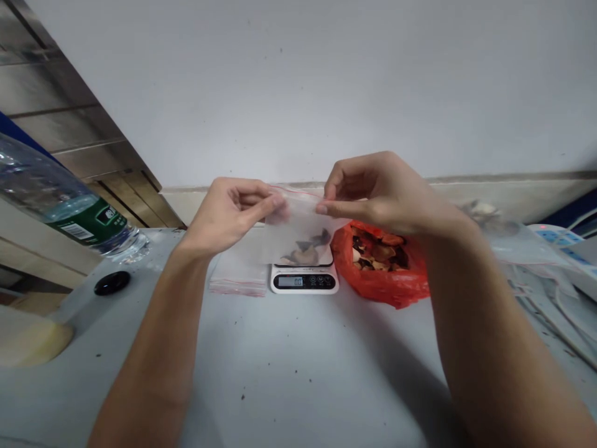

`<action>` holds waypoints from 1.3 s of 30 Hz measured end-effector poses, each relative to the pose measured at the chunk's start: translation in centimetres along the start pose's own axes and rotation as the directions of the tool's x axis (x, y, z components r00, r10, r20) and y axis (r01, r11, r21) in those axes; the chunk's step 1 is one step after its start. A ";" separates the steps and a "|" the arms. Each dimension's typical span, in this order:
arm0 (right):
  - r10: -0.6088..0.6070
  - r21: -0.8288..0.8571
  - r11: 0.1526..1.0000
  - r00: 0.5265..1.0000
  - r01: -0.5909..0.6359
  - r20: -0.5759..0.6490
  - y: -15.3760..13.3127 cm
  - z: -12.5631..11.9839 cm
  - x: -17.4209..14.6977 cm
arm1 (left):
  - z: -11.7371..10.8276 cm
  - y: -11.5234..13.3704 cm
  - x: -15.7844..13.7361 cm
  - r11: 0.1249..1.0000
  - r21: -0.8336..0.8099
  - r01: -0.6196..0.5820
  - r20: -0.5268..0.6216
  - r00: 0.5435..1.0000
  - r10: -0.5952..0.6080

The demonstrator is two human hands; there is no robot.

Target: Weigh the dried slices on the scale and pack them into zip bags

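Note:
Between my two hands hangs a clear zip bag (298, 230) with a red line along its top edge and a few dark and pale dried pieces at its bottom. My left hand (240, 208) pinches the bag's upper left side, and my right hand (373, 190) pinches its upper right side. Just below and behind the bag stands a small white digital scale (305, 282), partly hidden, its display reading about 0.0. Right of the scale, a red plastic bag (387, 292) lies open, full of dried brown and pale slices (380, 249).
A stack of zip bags (239, 274) lies left of the scale. Farther left are a water bottle (88, 218), a round black lid (112, 283) and a pale yellowish container (37, 339). At right are a filled clear bag (485, 214), a power strip (557, 235) and cables (555, 323).

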State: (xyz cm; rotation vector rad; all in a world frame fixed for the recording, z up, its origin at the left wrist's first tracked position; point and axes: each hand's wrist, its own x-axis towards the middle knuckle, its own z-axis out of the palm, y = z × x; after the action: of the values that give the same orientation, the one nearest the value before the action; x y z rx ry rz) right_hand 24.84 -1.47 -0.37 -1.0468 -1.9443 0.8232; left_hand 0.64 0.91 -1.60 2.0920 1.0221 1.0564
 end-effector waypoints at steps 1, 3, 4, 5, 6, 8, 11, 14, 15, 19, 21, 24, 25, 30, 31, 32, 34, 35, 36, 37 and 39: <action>0.002 -0.015 1.000 1.000 -0.002 -0.002 0.0 0.0 0.0 | 0.0 0.0 0.0 1.000 0.018 -0.015 -0.004 1.000 0.015; -0.003 -0.046 0.999 1.000 0.003 -0.008 0.0 -0.1 -0.1 | 0.1 0.1 -0.1 0.998 0.042 -0.040 -0.004 0.999 0.041; -0.003 -0.057 0.998 1.000 0.002 -0.007 0.0 0.0 0.0 | 0.1 0.2 -0.2 0.997 0.052 -0.053 -0.008 0.999 0.053; 0.002 -0.066 0.998 1.000 -0.003 -0.004 -0.1 0.0 0.0 | 0.2 0.3 -0.2 0.996 0.063 -0.065 -0.015 0.998 0.066; 0.011 -0.073 0.997 1.000 -0.011 0.001 -0.2 0.2 0.1 | 0.3 0.4 -0.3 0.994 0.077 -0.079 -0.022 0.997 0.080; 0.021 -0.084 0.996 1.000 -0.019 0.017 -0.5 0.7 0.3 | 0.7 0.7 -0.3 0.989 0.111 -0.103 -0.031 0.994 0.107; -0.025 -0.077 0.997 1.000 0.026 0.018 -1.0 1.4 0.6 | 1.1 1.3 -0.4 0.976 0.174 -0.128 -0.025 0.991 0.134; -0.084 -0.055 0.995 0.996 0.084 0.006 -1.0 1.9 0.7 | 1.4 1.6 -0.4 0.964 0.202 -0.171 0.003 0.985 0.174; -0.097 -0.050 0.994 0.995 0.097 0.007 -1.0 2.0 0.7 | 1.5 1.7 -0.4 0.963 0.201 -0.181 0.017 0.983 0.181; -0.114 -0.031 0.993 0.993 0.115 0.018 -0.7 2.3 0.7 | 1.5 1.7 -0.4 0.955 0.220 -0.197 0.053 0.980 0.190; -0.108 -0.006 0.994 0.994 0.108 0.023 -0.6 2.2 0.7 | 1.4 1.6 -0.3 0.942 0.253 -0.223 0.053 0.975 0.217; -0.084 0.014 0.996 0.995 0.083 0.049 -0.4 1.8 0.7 | 0.8 1.4 -0.3 0.927 0.290 -0.239 0.025 0.970 0.242; -0.070 0.008 0.998 0.996 0.070 0.060 -0.3 1.6 0.6 | 0.5 1.3 -0.2 0.927 0.296 -0.229 0.011 0.972 0.236; 0.022 -0.049 0.999 0.999 -0.019 0.047 0.5 0.4 0.2 | -1.1 0.7 -0.2 0.936 0.298 -0.189 -0.030 0.978 0.207; 0.034 -0.061 0.998 0.998 -0.032 0.044 0.7 0.2 0.1 | -1.3 0.6 -0.2 0.936 0.289 -0.201 -0.026 0.976 0.218; 0.041 -0.072 0.997 0.998 -0.038 0.046 0.8 -0.1 0.1 | -1.5 0.6 -0.2 0.935 0.283 -0.213 -0.020 0.974 0.228; 0.042 -0.093 0.995 0.998 -0.037 0.056 1.1 -0.5 -0.1 | -1.6 0.7 -0.2 0.932 0.288 -0.220 -0.010 0.973 0.232; 0.046 -0.107 0.993 0.997 -0.039 0.064 1.1 -0.8 -0.2 | -1.5 0.7 -0.2 0.929 0.301 -0.214 -0.006 0.974 0.226; 0.052 -0.126 0.991 0.996 -0.043 0.069 1.2 -1.0 -0.3 | -1.5 0.8 -0.2 0.926 0.317 -0.206 -0.002 0.976 0.218; 0.062 -0.149 0.988 0.995 -0.050 0.073 1.3 -1.2 -0.4 | -1.4 0.9 -0.2 0.922 0.333 -0.198 0.002 0.978 0.210; 0.080 -0.194 0.979 0.994 -0.065 0.072 1.3 -1.5 -0.6 | -1.2 1.0 -0.2 0.916 0.356 -0.187 0.013 0.981 0.195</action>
State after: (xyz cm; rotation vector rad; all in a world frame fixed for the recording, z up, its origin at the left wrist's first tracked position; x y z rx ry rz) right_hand 26.84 -1.11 -0.86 -1.2213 -2.0952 0.7376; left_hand -0.14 0.39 -0.32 2.5212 1.1040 1.0507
